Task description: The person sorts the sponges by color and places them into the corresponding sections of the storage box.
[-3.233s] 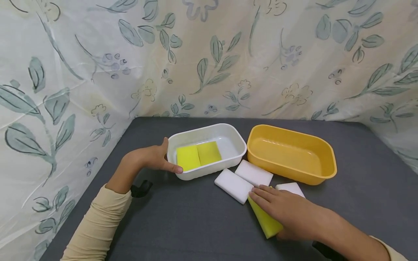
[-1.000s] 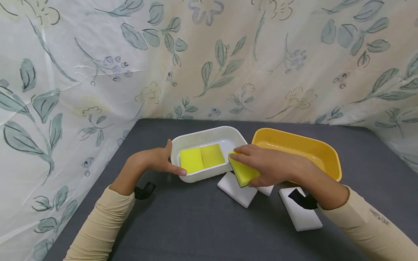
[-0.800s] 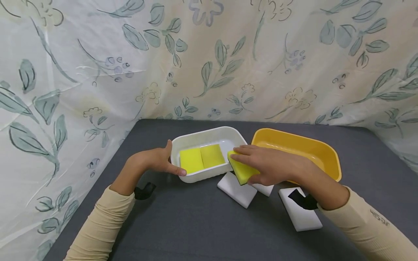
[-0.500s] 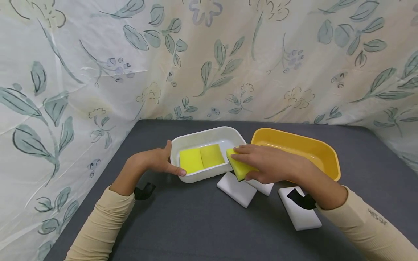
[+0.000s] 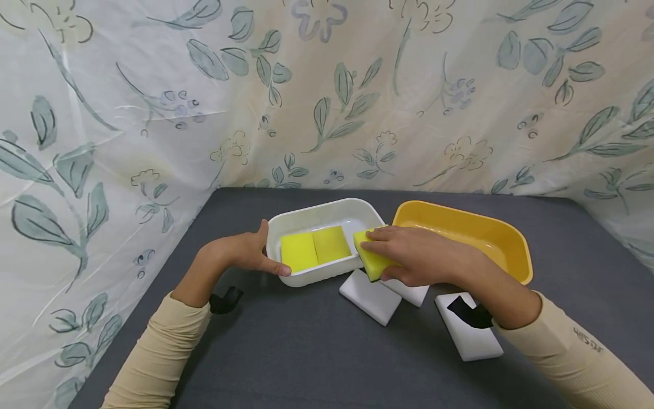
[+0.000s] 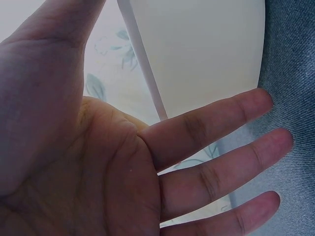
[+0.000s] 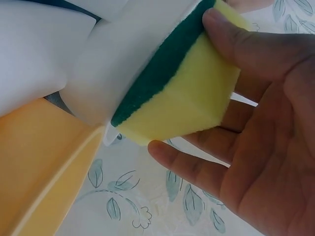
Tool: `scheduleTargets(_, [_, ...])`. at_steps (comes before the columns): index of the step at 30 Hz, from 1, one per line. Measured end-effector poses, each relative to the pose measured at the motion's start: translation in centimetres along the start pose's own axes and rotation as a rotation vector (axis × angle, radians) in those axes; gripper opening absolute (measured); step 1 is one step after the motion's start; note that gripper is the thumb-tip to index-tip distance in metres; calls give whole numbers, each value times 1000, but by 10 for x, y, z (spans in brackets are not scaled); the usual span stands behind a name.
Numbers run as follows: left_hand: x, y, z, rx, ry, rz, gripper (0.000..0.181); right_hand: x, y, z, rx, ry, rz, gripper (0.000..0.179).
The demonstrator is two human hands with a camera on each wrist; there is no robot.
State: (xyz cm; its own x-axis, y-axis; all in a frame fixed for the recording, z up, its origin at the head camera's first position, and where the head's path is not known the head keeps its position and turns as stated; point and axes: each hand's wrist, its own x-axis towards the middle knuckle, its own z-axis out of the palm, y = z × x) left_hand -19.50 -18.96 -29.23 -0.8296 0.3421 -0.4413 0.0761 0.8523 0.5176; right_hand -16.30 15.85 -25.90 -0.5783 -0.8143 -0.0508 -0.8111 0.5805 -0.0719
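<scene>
Yellow sponge [image 5: 372, 262] gripped by R hand [image 5: 416, 258] over white tub [image 5: 327, 213] right rim, near table's back edge; L hand [image 5: 245, 251], fingers straight, braces tub's left wall.

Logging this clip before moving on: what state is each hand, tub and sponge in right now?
left hand: open, thumb and fingers bracing the white tub's end
right hand: gripping the held sponge
held sponge: tilted over the white tub's right rim, not yet set down
white tub: upright, two yellow sponges flat inside
yellow tub: upright, nothing visible inside
white sponges: three, flat on the grey table
</scene>
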Motion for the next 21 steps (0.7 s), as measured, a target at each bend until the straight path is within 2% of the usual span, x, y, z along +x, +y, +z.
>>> scheduleTargets(6, [0,1,0,3,-6,-15,131,0,1,-1,-3,33,-30,62])
scheduleTargets(14, [-3,1,2,-1,0,7,128,-1,-1,-1,-24,39,-11,60])
scheduleTargets(21, [-4,2,4,-8,4,-1,126,-1,-2,-1,-25,54,4,57])
